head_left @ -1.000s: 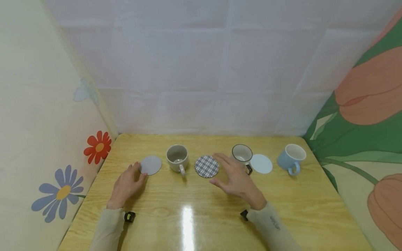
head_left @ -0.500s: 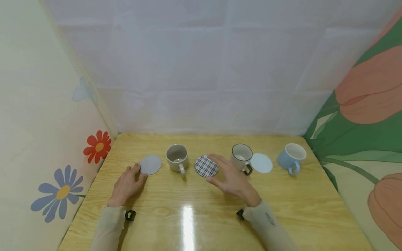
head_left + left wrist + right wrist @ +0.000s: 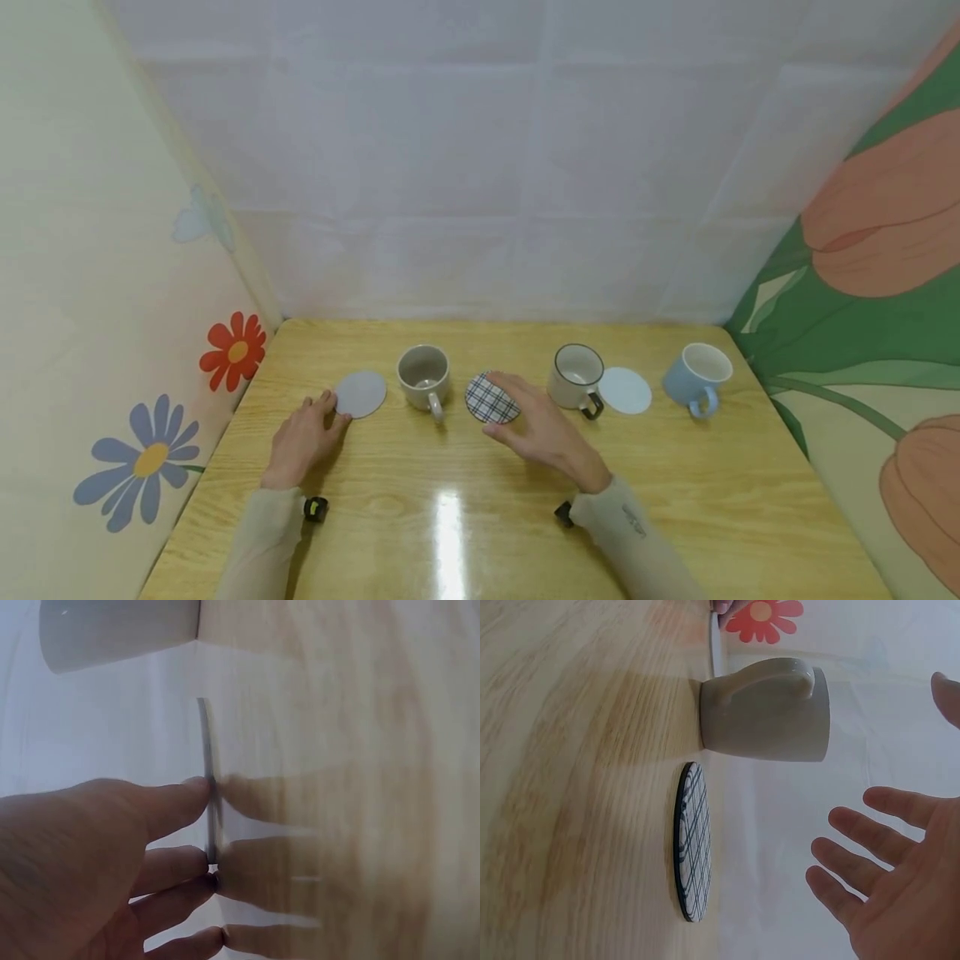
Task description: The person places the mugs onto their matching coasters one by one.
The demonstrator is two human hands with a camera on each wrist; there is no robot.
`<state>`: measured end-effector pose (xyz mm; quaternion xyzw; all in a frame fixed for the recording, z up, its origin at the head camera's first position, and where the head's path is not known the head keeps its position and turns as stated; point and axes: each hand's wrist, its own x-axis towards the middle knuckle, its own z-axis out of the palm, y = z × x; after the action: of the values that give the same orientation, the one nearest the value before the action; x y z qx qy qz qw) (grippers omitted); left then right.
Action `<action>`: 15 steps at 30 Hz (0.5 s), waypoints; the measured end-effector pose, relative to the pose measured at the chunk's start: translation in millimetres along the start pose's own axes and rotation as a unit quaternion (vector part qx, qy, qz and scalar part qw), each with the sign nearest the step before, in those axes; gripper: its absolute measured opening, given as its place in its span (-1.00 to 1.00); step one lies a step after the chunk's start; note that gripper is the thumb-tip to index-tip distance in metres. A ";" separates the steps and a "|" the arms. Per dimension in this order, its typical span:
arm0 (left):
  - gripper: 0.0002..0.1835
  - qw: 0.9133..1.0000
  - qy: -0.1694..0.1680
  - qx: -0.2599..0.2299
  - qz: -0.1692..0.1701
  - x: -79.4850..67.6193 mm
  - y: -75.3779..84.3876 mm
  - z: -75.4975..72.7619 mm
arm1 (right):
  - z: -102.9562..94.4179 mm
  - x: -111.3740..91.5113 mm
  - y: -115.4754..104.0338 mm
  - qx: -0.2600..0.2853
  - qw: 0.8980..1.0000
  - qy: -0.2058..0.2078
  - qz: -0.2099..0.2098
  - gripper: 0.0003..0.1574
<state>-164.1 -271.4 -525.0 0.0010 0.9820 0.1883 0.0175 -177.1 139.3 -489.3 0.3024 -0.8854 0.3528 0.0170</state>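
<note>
Running left to right across the table (image 3: 405, 542) in the head view: grey coaster (image 3: 363, 392), grey mug (image 3: 417, 379), plaid coaster (image 3: 482, 405), rimmed mug (image 3: 566, 392), white coaster (image 3: 626, 392), blue mug (image 3: 686, 385) — one loose row along the far half. Mugs upright, handles to the near side, presumably turned for easy reach. Coasters flat, none beneath a mug. Left hand (image 3: 300, 443): at the left edge of the grey coaster, thumb and fingertips against it, likely because anything so flat offers little else to take hold of. Right hand (image 3: 547, 437): fingers and thumb spread, nothing held, tips covering the right part of the plaid coaster from this angle; probably shaped to span its width.

Left wrist view: grey coaster edge-on, flat on the table, thumb tip at its rim, forefinger tip at its end. Whether these pinch or merely touch — cannot tell. Its thinness and that contact show better here than from above. Part of the grey mug stands beyond.

Right wrist view: a gap, not readable from the head, between the spread right hand and the plaid coaster; no contact. Shown only here: the dark layer under the plaid face. Grey mug to its left; left hand, cropped, farther left.
</note>
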 end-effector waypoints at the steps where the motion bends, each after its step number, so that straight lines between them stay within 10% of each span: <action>1: -0.31 1.000 0.002 0.001 -0.002 0.7 0.2 -0.4 | 0.9 1.2 0.1 0.000 1.000 0.000 -0.001 -0.03; 15: -0.34 1.000 0.007 -0.010 -0.015 -0.7 2.6 -0.5 | 21.2 11.0 0.2 0.053 0.998 -0.017 -0.008 -0.12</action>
<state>-163.4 -269.1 -523.5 -0.0153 0.9801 0.1975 0.0138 -182.3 120.3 -502.6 0.3161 -0.8631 0.3936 -0.0111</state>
